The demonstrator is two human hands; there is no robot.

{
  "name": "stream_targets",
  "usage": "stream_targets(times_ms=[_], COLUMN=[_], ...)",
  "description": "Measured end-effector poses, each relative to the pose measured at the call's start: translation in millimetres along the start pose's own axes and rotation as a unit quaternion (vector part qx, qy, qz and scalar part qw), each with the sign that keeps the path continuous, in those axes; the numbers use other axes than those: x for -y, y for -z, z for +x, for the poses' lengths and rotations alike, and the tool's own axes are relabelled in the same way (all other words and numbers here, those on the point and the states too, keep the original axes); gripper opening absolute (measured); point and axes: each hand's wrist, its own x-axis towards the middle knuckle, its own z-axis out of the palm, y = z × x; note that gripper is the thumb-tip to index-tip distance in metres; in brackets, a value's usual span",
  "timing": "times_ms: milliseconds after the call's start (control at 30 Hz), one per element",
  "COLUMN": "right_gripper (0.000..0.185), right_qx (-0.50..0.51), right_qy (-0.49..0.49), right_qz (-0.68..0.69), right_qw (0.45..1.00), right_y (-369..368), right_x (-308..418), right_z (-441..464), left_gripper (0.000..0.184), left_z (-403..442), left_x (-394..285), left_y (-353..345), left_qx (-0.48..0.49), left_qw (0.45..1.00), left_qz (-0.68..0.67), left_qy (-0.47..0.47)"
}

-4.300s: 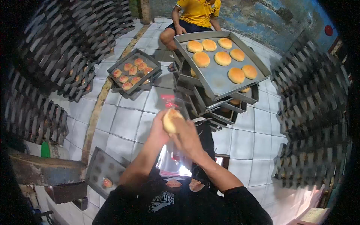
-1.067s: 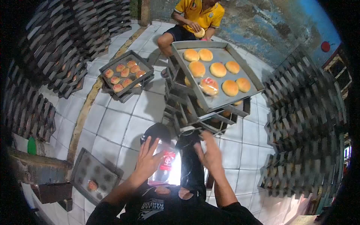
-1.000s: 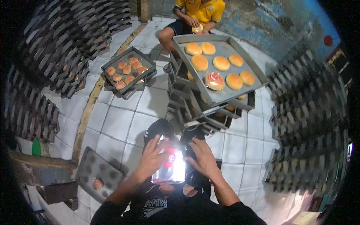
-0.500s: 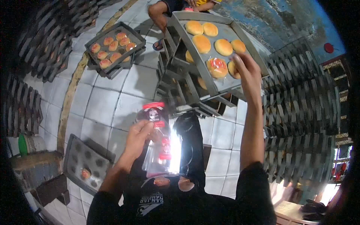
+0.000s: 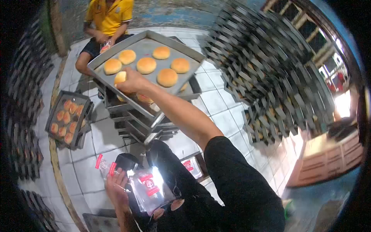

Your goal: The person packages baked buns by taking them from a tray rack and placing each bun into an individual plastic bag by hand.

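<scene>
Right hand (image 5: 133,82) is closed on round golden bun (image 5: 120,78) at grey metal tray (image 5: 142,45); left hand (image 5: 117,189), nearside of tray, pinches clear red-printed plastic bag (image 5: 104,165).

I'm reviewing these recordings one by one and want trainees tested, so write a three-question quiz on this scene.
1. Which hand of the wearer has its fingers on a round golden bun?
2. True or false: the left hand holds a clear plastic bag with red print.
3. The other golden buns around that one lie in: A) a woven basket, B) a gray metal tray, C) a white plate.

Key: 1. The right hand; 2. True; 3. B
</scene>
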Motion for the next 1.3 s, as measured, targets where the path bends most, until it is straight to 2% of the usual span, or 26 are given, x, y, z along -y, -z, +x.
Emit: stream_targets(times_ms=[33, 67, 100, 167, 200, 233, 267, 300, 333, 367, 433, 533, 567, 600, 667, 733, 800, 867, 933, 1000, 1067, 1100, 1133, 1200, 1233, 1300], right_gripper=[0.091, 0.092, 0.087, 0.075, 0.068, 0.068, 0.065, 0.061, 0.059, 0.057, 0.053, 0.051, 0.050, 0.049, 0.049, 0.055, 0.063, 0.058, 0.057, 0.058, 0.056, 0.056, 0.055, 0.049, 0.046, 0.041], right_qx=[-0.042, -0.049, -0.049, 0.014, 0.078, 0.091, 0.082, 0.104, 0.080, 0.028, 0.013, -0.100, -0.086, -0.074, -0.046, 0.036, 0.130, 0.075, 0.048, 0.088, 0.156, 0.148, 0.141, 0.131, 0.149, 0.182], right_qy=[0.008, 0.030, 0.003, -0.031, -0.032, -0.043, -0.047, -0.011, 0.110, 0.313, 0.384, 0.316, 0.326, 0.331, 0.309, 0.263, 0.225, 0.263, 0.286, 0.283, 0.261, 0.250, 0.240, 0.254, 0.265, 0.277], right_qz=[0.048, 0.109, 0.236, 0.467, 0.567, 0.539, 0.482, 0.330, 0.226, 0.111, -0.011, 0.037, 0.008, -0.019, -0.047, 0.014, 0.060, -0.016, -0.044, -0.024, 0.055, 0.010, -0.036, -0.107, -0.059, 0.040], right_qw=[0.998, 0.992, 0.970, 0.884, 0.819, 0.837, 0.871, 0.938, 0.965, 0.943, 0.923, 0.943, 0.941, 0.940, 0.949, 0.964, 0.964, 0.962, 0.956, 0.955, 0.951, 0.957, 0.960, 0.952, 0.951, 0.942], right_y=[17.9, 15.1, 25.4, 50.4, 50.7, 47.7, 34.3, 19.8, 3.3, -13.2, -21.3, -17.1, -12.4, -6.2, -11.3, -34.6, -70.9, -75.3, -66.4, -60.0, -49.0, -55.6, -68.1, -80.6, -75.0, -39.0], right_x=[-6.5, 24.4, 40.7, 75.8, 84.1, 91.8, 96.9, 93.7, 90.4, 70.3, 35.2, 23.2, 35.3, 51.7, 63.6, 75.0, 75.7, 79.2, 76.1, 77.7, 93.3, 92.6, 86.2, 74.9, 71.3, 102.8], right_z=[-22.8, -37.4, -63.9, -127.2, -159.0, -192.1, -228.3, -257.7, -287.2, -297.3, -304.1, -305.4, -304.1, -304.1, -307.5, -317.5, -336.2, -323.9, -312.0, -301.7, -290.5, -283.6, -275.4, -263.0, -263.1, -266.9], left_gripper=[0.051, 0.051, 0.050, 0.048, 0.046, 0.043, 0.039, 0.038, 0.039, 0.040, 0.042, 0.042, 0.041, 0.039, 0.038, 0.040, 0.040, 0.040, 0.041, 0.040, 0.039, 0.039, 0.039, 0.040, 0.041, 0.052], left_z=[6.4, 10.8, 16.0, 30.8, 66.6, 79.9, 111.0, 65.6, 84.4, 106.5, 73.4, 1.0, -6.3, -6.7, -18.8, -11.8, 12.7, 19.3, -29.2, -33.6, -1.6, 10.7, 20.5, 14.1, 12.6, 20.2], left_x=[-0.1, -6.8, -9.2, -15.3, -4.6, -0.6, 4.6, -19.0, -1.2, 16.8, 7.8, -9.7, -8.4, -1.6, 1.9, -5.3, 4.9, 23.0, 33.7, 28.1, -5.4, -11.1, 8.5, 24.2, 25.0, 14.9], left_y=[-9.9, -3.9, -3.4, -9.9, 12.3, 11.3, 14.5, -27.1, -31.6, -31.8, -59.0, -98.7, -100.9, -98.7, -89.3, -69.2, -37.0, -17.2, -56.2, -63.3, -52.4, -49.3, -56.9, -82.5, -85.0, -66.0], left_qx=[0.050, 0.065, 0.079, 0.127, 0.224, 0.246, 0.233, 0.169, 0.172, 0.179, 0.203, 0.197, 0.200, 0.253, 0.237, 0.225, 0.247, 0.302, 0.166, 0.138, 0.212, 0.250, 0.231, 0.153, 0.111, 0.181], left_qw=[0.999, 0.997, 0.996, 0.985, 0.956, 0.962, 0.955, 0.978, 0.974, 0.968, 0.966, 0.969, 0.968, 0.949, 0.957, 0.964, 0.952, 0.931, 0.972, 0.977, 0.955, 0.937, 0.942, 0.953, 0.957, 0.944], left_qz=[-0.005, -0.026, -0.045, -0.108, -0.189, -0.099, -0.177, -0.095, -0.132, -0.168, -0.150, -0.129, -0.128, -0.161, -0.144, -0.121, -0.172, -0.206, -0.153, -0.122, -0.204, -0.245, -0.232, -0.238, -0.238, -0.268], left_qy=[-0.004, -0.018, -0.026, -0.038, -0.007, -0.062, 0.049, 0.080, 0.066, 0.058, 0.061, 0.073, 0.084, 0.097, 0.083, 0.076, 0.051, 0.004, -0.068, -0.109, -0.036, 0.002, -0.079, -0.107, -0.123, -0.057])
